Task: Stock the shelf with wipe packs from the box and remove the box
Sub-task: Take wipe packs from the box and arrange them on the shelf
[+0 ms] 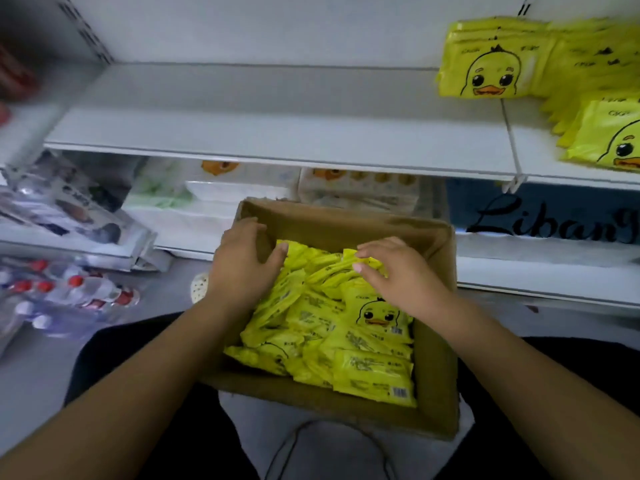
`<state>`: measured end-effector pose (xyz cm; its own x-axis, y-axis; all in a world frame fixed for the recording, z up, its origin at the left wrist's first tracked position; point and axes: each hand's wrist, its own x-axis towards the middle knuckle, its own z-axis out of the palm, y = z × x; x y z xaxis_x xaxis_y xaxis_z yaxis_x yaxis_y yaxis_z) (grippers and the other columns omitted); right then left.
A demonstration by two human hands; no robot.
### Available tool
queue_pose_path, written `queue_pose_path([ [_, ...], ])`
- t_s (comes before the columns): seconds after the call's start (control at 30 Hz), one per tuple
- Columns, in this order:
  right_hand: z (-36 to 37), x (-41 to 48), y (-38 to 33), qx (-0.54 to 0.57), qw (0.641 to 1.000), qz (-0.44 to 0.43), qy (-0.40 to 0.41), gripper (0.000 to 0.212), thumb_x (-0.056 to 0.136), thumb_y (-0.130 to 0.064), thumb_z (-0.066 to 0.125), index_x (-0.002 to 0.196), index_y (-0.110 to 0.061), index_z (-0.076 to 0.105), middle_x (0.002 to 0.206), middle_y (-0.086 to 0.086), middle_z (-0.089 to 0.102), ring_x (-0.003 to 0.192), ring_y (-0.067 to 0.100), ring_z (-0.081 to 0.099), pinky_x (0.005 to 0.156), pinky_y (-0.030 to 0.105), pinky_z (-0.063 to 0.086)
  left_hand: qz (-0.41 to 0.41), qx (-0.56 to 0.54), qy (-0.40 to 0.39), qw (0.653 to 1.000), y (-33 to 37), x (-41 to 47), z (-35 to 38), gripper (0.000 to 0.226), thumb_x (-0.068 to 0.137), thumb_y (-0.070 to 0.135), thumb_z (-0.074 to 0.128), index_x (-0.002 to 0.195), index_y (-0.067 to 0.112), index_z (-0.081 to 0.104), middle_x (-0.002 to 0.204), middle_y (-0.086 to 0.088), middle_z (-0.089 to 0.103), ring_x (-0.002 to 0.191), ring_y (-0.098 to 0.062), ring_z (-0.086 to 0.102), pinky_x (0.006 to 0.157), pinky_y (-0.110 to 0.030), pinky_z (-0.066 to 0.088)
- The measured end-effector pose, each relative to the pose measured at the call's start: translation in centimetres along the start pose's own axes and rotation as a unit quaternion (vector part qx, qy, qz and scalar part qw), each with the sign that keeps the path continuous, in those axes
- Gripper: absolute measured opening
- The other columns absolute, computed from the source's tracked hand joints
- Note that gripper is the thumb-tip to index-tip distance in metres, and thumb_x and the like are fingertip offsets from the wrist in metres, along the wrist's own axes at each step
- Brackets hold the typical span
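An open cardboard box [436, 341] sits before a white shelf [277, 133], full of yellow wipe packs [346, 341] (duck faces printed on them). The left hand [242, 265] and right hand [398, 275] rest on the heap, fingers [360, 268] spread, gripping nothing. More packs [485, 64] stand on the shelf's right end.

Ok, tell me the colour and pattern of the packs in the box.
Bright yellow packs with a cartoon duck face, in the head view.
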<state>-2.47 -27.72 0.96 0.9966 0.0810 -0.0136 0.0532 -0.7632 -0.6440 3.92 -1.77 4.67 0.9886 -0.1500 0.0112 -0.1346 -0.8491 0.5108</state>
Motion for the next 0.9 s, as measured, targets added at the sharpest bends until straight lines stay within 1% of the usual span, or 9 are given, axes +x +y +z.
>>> queue_pose_path([
  [0.13,4.3,-0.4,-0.9,-0.052,0.992,0.037,-0.111,0.030,0.096,-0.036,0.066,0.116,-0.014,0.072,0.121,0.005,0.070,0.120,0.027,0.057,0.100,0.037,0.046,-0.100,0.014,0.022,0.995,-5.5,-4.7,-0.8,0.066,0.092,0.048,0.068,0.135,0.002,0.051,0.136,-0.019,0.054,0.128,-0.038,0.048,0.104,-0.049,0.043],
  [0.33,9.6,0.7,-4.0,0.044,0.975,0.171,-0.134,0.027,0.097,-0.034,0.065,0.105,-0.009,0.072,0.103,0.008,0.073,0.100,0.023,0.066,0.081,0.029,0.048,-0.201,-0.041,-0.030,0.978,-10.0,-8.1,0.4,0.068,0.095,0.056,0.058,0.135,0.002,0.048,0.134,-0.022,0.053,0.121,-0.043,0.055,0.096,-0.049,0.046],
  [0.43,12.7,2.9,-4.9,0.112,0.951,0.275,-0.088,0.052,0.085,-0.062,0.064,0.097,-0.013,0.072,0.097,0.007,0.075,0.095,0.025,0.070,0.087,0.042,0.057,-0.163,-0.070,-0.057,0.982,-10.5,-8.2,1.3,0.057,0.097,0.059,0.053,0.127,0.011,0.048,0.122,-0.017,0.064,0.108,-0.043,0.062,0.084,-0.047,0.052],
  [0.5,14.6,4.4,-5.1,0.145,0.926,0.342,-0.063,0.065,0.082,-0.069,0.062,0.087,-0.005,0.072,0.085,0.011,0.076,0.083,0.031,0.074,0.082,0.050,0.060,-0.158,-0.056,-0.056,0.984,-10.7,-8.1,1.6,0.053,0.099,0.059,0.049,0.124,0.012,0.046,0.117,-0.018,0.066,0.102,-0.044,0.063,0.078,-0.046,0.051],
  [0.57,16.2,5.4,-5.8,0.175,0.901,0.391,-0.069,0.058,0.088,-0.060,0.065,0.087,-0.002,0.070,0.084,0.017,0.076,0.078,0.033,0.074,0.079,0.047,0.062,-0.153,-0.045,-0.055,0.986,-10.9,-7.7,1.7,0.051,0.101,0.059,0.044,0.121,0.012,0.045,0.112,-0.018,0.067,0.098,-0.044,0.064,0.073,-0.045,0.049],
  [0.63,17.3,5.9,-6.6,0.214,0.883,0.414,-0.058,0.041,0.093,-0.043,0.069,0.107,-0.005,0.063,0.089,0.024,0.074,0.075,0.035,0.072,0.078,0.047,0.061,-0.149,-0.040,-0.054,0.987,-11.0,-7.4,1.9,0.047,0.102,0.058,0.041,0.118,0.014,0.045,0.107,-0.015,0.067,0.093,-0.043,0.064,0.069,-0.044,0.049],
  [0.73,18.0,6.6,-6.3,0.183,0.895,0.406,-0.033,0.042,0.094,-0.026,0.070,0.117,0.008,0.059,0.073,0.016,0.068,0.068,0.033,0.068,0.076,0.048,0.060,-0.155,-0.029,-0.053,0.986,-10.9,-7.2,2.1,0.045,0.104,0.057,0.037,0.116,0.014,0.045,0.102,-0.012,0.064,0.090,-0.040,0.063,0.064,-0.039,0.043],
  [0.8,17.3,6.8,-6.0,0.188,0.897,0.401,0.000,0.041,0.094,-0.024,0.070,0.121,0.006,0.060,0.071,0.012,0.065,0.064,0.027,0.067,0.066,0.038,0.058,-0.159,-0.023,-0.054,0.985,-10.8,-7.1,2.2,0.045,0.105,0.055,0.035,0.118,0.014,0.045,0.105,-0.013,0.063,0.091,-0.040,0.062,0.064,-0.038,0.039],
  [0.9,15.0,7.1,-4.4,0.134,0.914,0.378,0.065,0.046,0.090,-0.033,0.073,0.116,0.004,0.064,0.089,0.025,0.069,0.084,0.039,0.069,0.082,0.051,0.057,-0.165,-0.012,-0.055,0.985,-10.7,-7.0,2.2,0.047,0.105,0.054,0.033,0.123,0.013,0.045,0.108,-0.013,0.064,0.093,-0.039,0.062,0.064,-0.038,0.038],
])
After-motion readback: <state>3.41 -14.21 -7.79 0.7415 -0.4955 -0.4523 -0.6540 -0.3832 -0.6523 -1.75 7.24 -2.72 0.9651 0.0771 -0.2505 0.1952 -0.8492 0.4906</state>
